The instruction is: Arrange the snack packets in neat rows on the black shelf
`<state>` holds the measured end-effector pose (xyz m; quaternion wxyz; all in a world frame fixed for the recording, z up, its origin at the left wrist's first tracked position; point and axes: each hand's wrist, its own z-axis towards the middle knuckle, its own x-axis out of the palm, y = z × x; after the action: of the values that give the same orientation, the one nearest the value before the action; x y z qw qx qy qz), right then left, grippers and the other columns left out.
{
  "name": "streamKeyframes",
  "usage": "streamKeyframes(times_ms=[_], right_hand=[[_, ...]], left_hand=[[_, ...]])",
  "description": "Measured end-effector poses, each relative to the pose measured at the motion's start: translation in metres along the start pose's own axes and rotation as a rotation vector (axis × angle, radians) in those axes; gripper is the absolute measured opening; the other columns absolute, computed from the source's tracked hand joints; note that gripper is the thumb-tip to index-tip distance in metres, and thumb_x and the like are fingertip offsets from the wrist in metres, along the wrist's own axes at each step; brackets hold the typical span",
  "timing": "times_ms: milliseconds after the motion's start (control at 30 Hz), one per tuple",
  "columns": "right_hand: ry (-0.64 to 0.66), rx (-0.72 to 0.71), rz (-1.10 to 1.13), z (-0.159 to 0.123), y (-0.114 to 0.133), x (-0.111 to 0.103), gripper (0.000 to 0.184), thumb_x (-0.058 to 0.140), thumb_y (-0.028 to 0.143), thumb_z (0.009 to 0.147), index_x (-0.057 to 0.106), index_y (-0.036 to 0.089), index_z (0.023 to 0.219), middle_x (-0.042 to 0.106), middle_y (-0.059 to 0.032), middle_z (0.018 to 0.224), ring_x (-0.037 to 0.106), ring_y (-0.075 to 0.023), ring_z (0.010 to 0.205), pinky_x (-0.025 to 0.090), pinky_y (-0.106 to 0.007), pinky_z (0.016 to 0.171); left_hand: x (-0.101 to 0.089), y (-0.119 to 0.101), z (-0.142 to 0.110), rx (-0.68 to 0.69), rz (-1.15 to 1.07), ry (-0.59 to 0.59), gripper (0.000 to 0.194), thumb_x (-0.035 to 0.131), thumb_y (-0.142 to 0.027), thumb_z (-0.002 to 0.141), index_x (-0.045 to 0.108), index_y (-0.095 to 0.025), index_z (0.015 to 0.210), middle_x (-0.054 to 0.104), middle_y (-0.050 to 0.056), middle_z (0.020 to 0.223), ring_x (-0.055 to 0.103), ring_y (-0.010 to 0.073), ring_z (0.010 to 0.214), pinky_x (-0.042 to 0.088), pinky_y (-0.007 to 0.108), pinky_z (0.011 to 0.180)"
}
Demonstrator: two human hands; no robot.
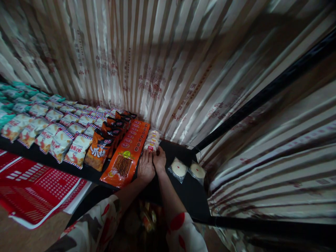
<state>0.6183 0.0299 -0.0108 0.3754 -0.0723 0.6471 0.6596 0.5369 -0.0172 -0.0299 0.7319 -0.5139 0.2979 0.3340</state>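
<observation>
My left hand (pixel 146 168) lies with its fingers stretched out against the near end of a row of small white round packets (pixel 152 138) in clear wrap. Close beside it, my right hand (pixel 159 160) has bent fingers around the right side of the same near end. The fingertips partly cover the nearest packet, which bears a red mark. To the left of my hands is a long orange snack bag (pixel 130 150) with a window of brown sticks. Two flat packets, a left one (pixel 179 169) and a right one (pixel 197 171), lie on the black shelf to the right.
Orange-black snack bags (pixel 97 149), white snack bags (pixel 78 150) and green bags (pixel 22 92) fill the black shelf (pixel 190 192) leftward. A red basket (pixel 42 185) sits below at left. A striped curtain (pixel 147 52) hangs behind; a black pole (pixel 262 98) slants at right.
</observation>
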Motion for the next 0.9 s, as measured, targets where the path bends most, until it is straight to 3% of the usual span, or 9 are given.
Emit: streamKeyframes(times_ms=[633, 900], right_hand=[[0.012, -0.008, 0.031, 0.01, -0.001, 0.003, 0.041, 0.049, 0.031, 0.077, 0.058, 0.02, 0.115, 0.065, -0.0054, 0.109, 0.06, -0.018, 0.093, 0.044, -0.031, 0.086], [0.031, -0.029, 0.001, 0.013, -0.004, 0.006, 0.043, 0.049, 0.033, 0.078, 0.057, 0.019, 0.118, 0.065, -0.0061, 0.109, 0.059, -0.0198, 0.095, 0.044, -0.033, 0.088]], left_hand=[[-0.007, -0.006, -0.001, -0.001, 0.019, 0.019, 0.065, 0.042, -0.01, 0.07, 0.038, -0.004, 0.135, 0.032, 0.017, 0.145, 0.021, 0.0267, 0.137, 0.024, 0.044, 0.111], [-0.005, -0.006, -0.003, 0.041, 0.049, -0.062, 0.061, 0.04, -0.008, 0.073, 0.04, -0.004, 0.133, 0.037, 0.018, 0.142, 0.025, 0.0274, 0.136, 0.027, 0.047, 0.109]])
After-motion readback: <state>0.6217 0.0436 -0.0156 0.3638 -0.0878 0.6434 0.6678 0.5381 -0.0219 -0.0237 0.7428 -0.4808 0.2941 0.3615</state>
